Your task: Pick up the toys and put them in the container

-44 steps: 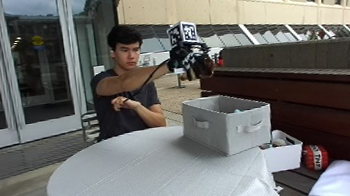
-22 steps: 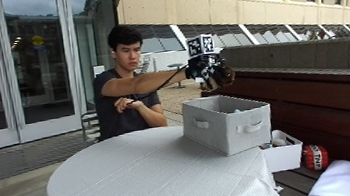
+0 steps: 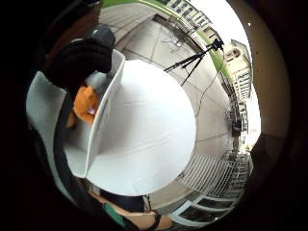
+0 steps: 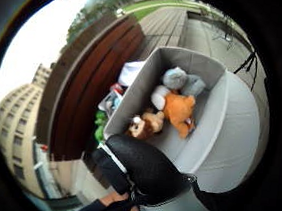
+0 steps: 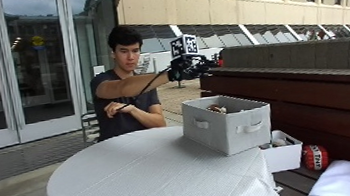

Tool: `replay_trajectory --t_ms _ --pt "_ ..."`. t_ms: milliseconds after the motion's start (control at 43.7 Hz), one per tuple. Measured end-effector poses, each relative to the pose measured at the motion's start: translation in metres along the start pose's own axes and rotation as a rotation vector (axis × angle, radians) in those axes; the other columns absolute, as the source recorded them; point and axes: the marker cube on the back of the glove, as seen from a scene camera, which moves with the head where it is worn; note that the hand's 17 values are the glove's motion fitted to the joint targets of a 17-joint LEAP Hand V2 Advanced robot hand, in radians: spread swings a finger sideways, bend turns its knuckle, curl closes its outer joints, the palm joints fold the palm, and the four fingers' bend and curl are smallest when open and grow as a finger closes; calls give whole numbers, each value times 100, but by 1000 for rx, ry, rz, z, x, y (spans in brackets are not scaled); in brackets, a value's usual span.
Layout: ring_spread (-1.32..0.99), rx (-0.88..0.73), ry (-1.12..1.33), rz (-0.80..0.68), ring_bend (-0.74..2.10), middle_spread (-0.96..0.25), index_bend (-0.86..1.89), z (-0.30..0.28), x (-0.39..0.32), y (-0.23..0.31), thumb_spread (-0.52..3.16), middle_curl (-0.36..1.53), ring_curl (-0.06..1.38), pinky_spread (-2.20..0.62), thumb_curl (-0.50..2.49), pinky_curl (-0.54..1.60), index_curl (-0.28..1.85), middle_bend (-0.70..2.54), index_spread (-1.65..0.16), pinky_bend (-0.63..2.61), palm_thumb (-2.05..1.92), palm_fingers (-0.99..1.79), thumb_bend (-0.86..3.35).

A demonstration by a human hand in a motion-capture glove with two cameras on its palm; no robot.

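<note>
A grey fabric container [image 5: 227, 123] with looped handles stands upright at the edge of the round table, on the side toward the wooden bench. Inside it lie several soft toys: an orange plush toy [image 4: 179, 110] near the middle, a grey plush toy [image 4: 182, 80] against one end wall, a brown plush toy [image 4: 145, 125] beside the long wall, and a small white one [image 4: 158, 96] between them, all touching.

A round desk under a white striped cloth [image 5: 151, 176] stands outdoors on pale paving. Behind the desk run tall glass doors [image 5: 17, 67]; a dark brown slatted wooden wall [image 5: 321, 85] flanks it in daylight.
</note>
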Motion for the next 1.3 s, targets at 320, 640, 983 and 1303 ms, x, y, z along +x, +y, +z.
replay_trajectory --t_ms 320,640,983,1303 --pt "-13 0 72 155 53 -6 12 -1 125 58 93 35 28 -6 34 36 24 19 -35 114 -15 -15 -12" --pt "-13 -7 172 259 45 -7 13 7 221 120 95 35 27 -5 25 33 23 18 -34 107 -14 -11 -11" --pt "-14 -75 188 304 41 -7 13 35 266 163 97 35 28 -3 20 32 23 18 -34 103 -12 -10 -9" --pt "-13 -114 201 334 39 -6 11 42 275 183 103 35 28 -2 19 31 22 18 -33 98 -9 -12 -7"
